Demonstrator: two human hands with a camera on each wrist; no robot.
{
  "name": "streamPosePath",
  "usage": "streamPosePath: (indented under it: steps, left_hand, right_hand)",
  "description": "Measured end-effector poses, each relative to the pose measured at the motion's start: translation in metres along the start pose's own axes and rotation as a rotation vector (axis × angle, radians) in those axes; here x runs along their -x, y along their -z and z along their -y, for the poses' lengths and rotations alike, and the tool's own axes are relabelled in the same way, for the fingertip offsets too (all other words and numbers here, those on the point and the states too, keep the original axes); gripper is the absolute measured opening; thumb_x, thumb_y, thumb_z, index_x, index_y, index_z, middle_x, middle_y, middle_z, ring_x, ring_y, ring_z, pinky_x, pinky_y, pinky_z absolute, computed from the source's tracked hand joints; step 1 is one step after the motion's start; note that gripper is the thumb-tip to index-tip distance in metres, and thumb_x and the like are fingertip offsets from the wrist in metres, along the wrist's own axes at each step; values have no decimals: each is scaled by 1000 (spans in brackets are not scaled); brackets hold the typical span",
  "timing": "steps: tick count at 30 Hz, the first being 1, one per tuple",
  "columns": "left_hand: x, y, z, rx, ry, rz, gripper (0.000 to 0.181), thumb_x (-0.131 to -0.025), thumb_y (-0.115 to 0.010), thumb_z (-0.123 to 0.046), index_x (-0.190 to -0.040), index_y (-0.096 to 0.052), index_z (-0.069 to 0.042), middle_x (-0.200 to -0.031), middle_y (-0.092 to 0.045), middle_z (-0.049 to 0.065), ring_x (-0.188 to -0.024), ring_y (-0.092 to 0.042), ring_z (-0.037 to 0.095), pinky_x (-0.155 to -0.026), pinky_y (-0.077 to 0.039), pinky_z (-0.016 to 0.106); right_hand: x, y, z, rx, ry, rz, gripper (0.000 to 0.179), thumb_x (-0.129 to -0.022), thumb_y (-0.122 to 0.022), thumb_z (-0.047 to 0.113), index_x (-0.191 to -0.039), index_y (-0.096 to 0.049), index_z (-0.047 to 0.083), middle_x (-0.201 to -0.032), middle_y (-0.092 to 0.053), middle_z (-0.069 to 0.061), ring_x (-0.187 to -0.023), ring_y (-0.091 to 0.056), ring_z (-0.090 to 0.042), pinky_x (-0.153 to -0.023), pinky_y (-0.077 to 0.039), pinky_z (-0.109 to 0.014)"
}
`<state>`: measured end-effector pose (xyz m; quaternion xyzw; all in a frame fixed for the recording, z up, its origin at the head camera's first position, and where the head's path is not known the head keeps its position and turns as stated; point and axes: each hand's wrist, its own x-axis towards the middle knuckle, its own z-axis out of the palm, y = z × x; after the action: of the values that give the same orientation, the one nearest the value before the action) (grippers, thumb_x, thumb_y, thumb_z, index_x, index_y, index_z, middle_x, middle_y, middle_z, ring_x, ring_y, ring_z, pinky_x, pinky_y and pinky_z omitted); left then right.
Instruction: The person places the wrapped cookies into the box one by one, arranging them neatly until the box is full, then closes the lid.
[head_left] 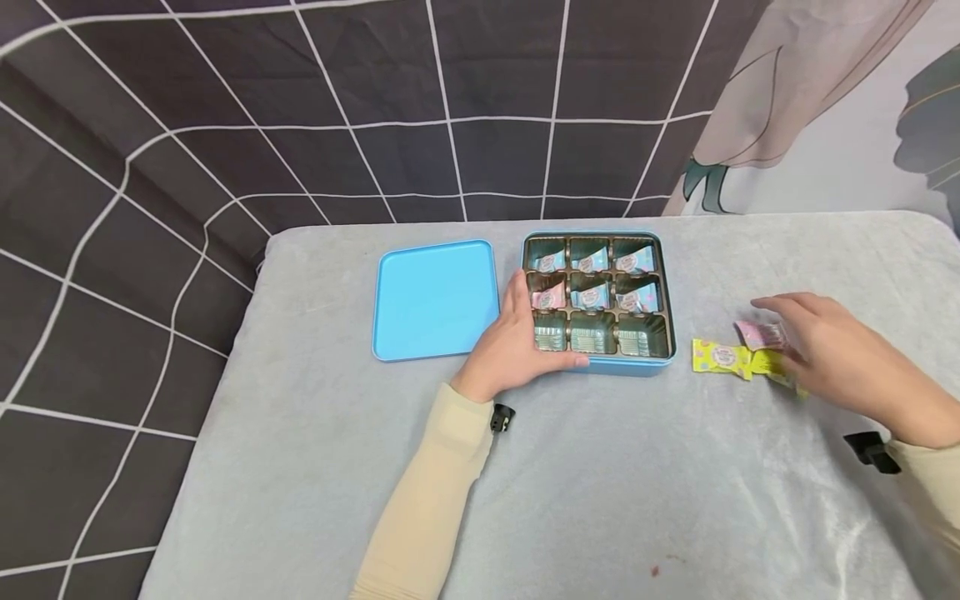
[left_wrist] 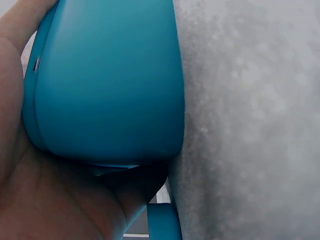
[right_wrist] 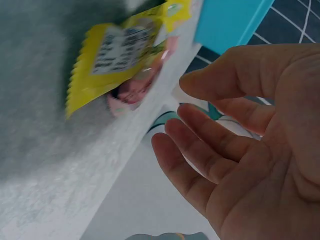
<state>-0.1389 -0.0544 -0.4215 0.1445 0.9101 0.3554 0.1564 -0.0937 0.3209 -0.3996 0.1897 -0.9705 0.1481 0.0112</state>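
A blue tin (head_left: 637,367) stands uncovered, with a dark divided tray inside. Blue wrapped candies (head_left: 592,260) fill the tray's back row. In the middle row, a pink wrapped candy (head_left: 550,297) sits left of two blue ones; bare compartments form the front row. My left hand (head_left: 510,346) holds the tin's near left corner, thumb along the front and fingers along the left side. My right hand (head_left: 840,358) hovers, fingers loosely bent, beside two yellow wrapped candies (head_left: 722,357) and a pink candy (head_left: 759,335). Nothing is between its fingers in the right wrist view.
The blue lid (head_left: 437,300) lies flat just left of the tin. A grey cloth (head_left: 315,467) covers the table. Behind it hangs a dark curtain with white grid lines (head_left: 502,158), and a patterned light cloth (head_left: 832,125) hangs at the back right.
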Motion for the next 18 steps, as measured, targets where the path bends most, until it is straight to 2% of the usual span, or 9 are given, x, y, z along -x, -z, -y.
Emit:
streamPosePath:
  steps: [8,18]
  left_hand:
    - [0,-1,0,3,3,1,140,-74,-76,-71,-158,21,-16,-168,17,3,-150,-26,27,-88,-52,40]
    - [0,0,2,16,-7,-4,140,-74,-78,-69,-159,19,-15,-168,17,4,-151,-20,27,-95,-50,44]
  right_hand:
    - [2,-5,-8,75,-32,59,62,-73,-73,-13,-131,-52,-13,-122,-55,-35,-112,-52,-51,-90,-41,-63]
    - [3,-9,-16,74,-4,41,56,-75,-73,-12,-128,-55,-13,-119,-59,-33,-111,-55,-49,-90,-42,-60]
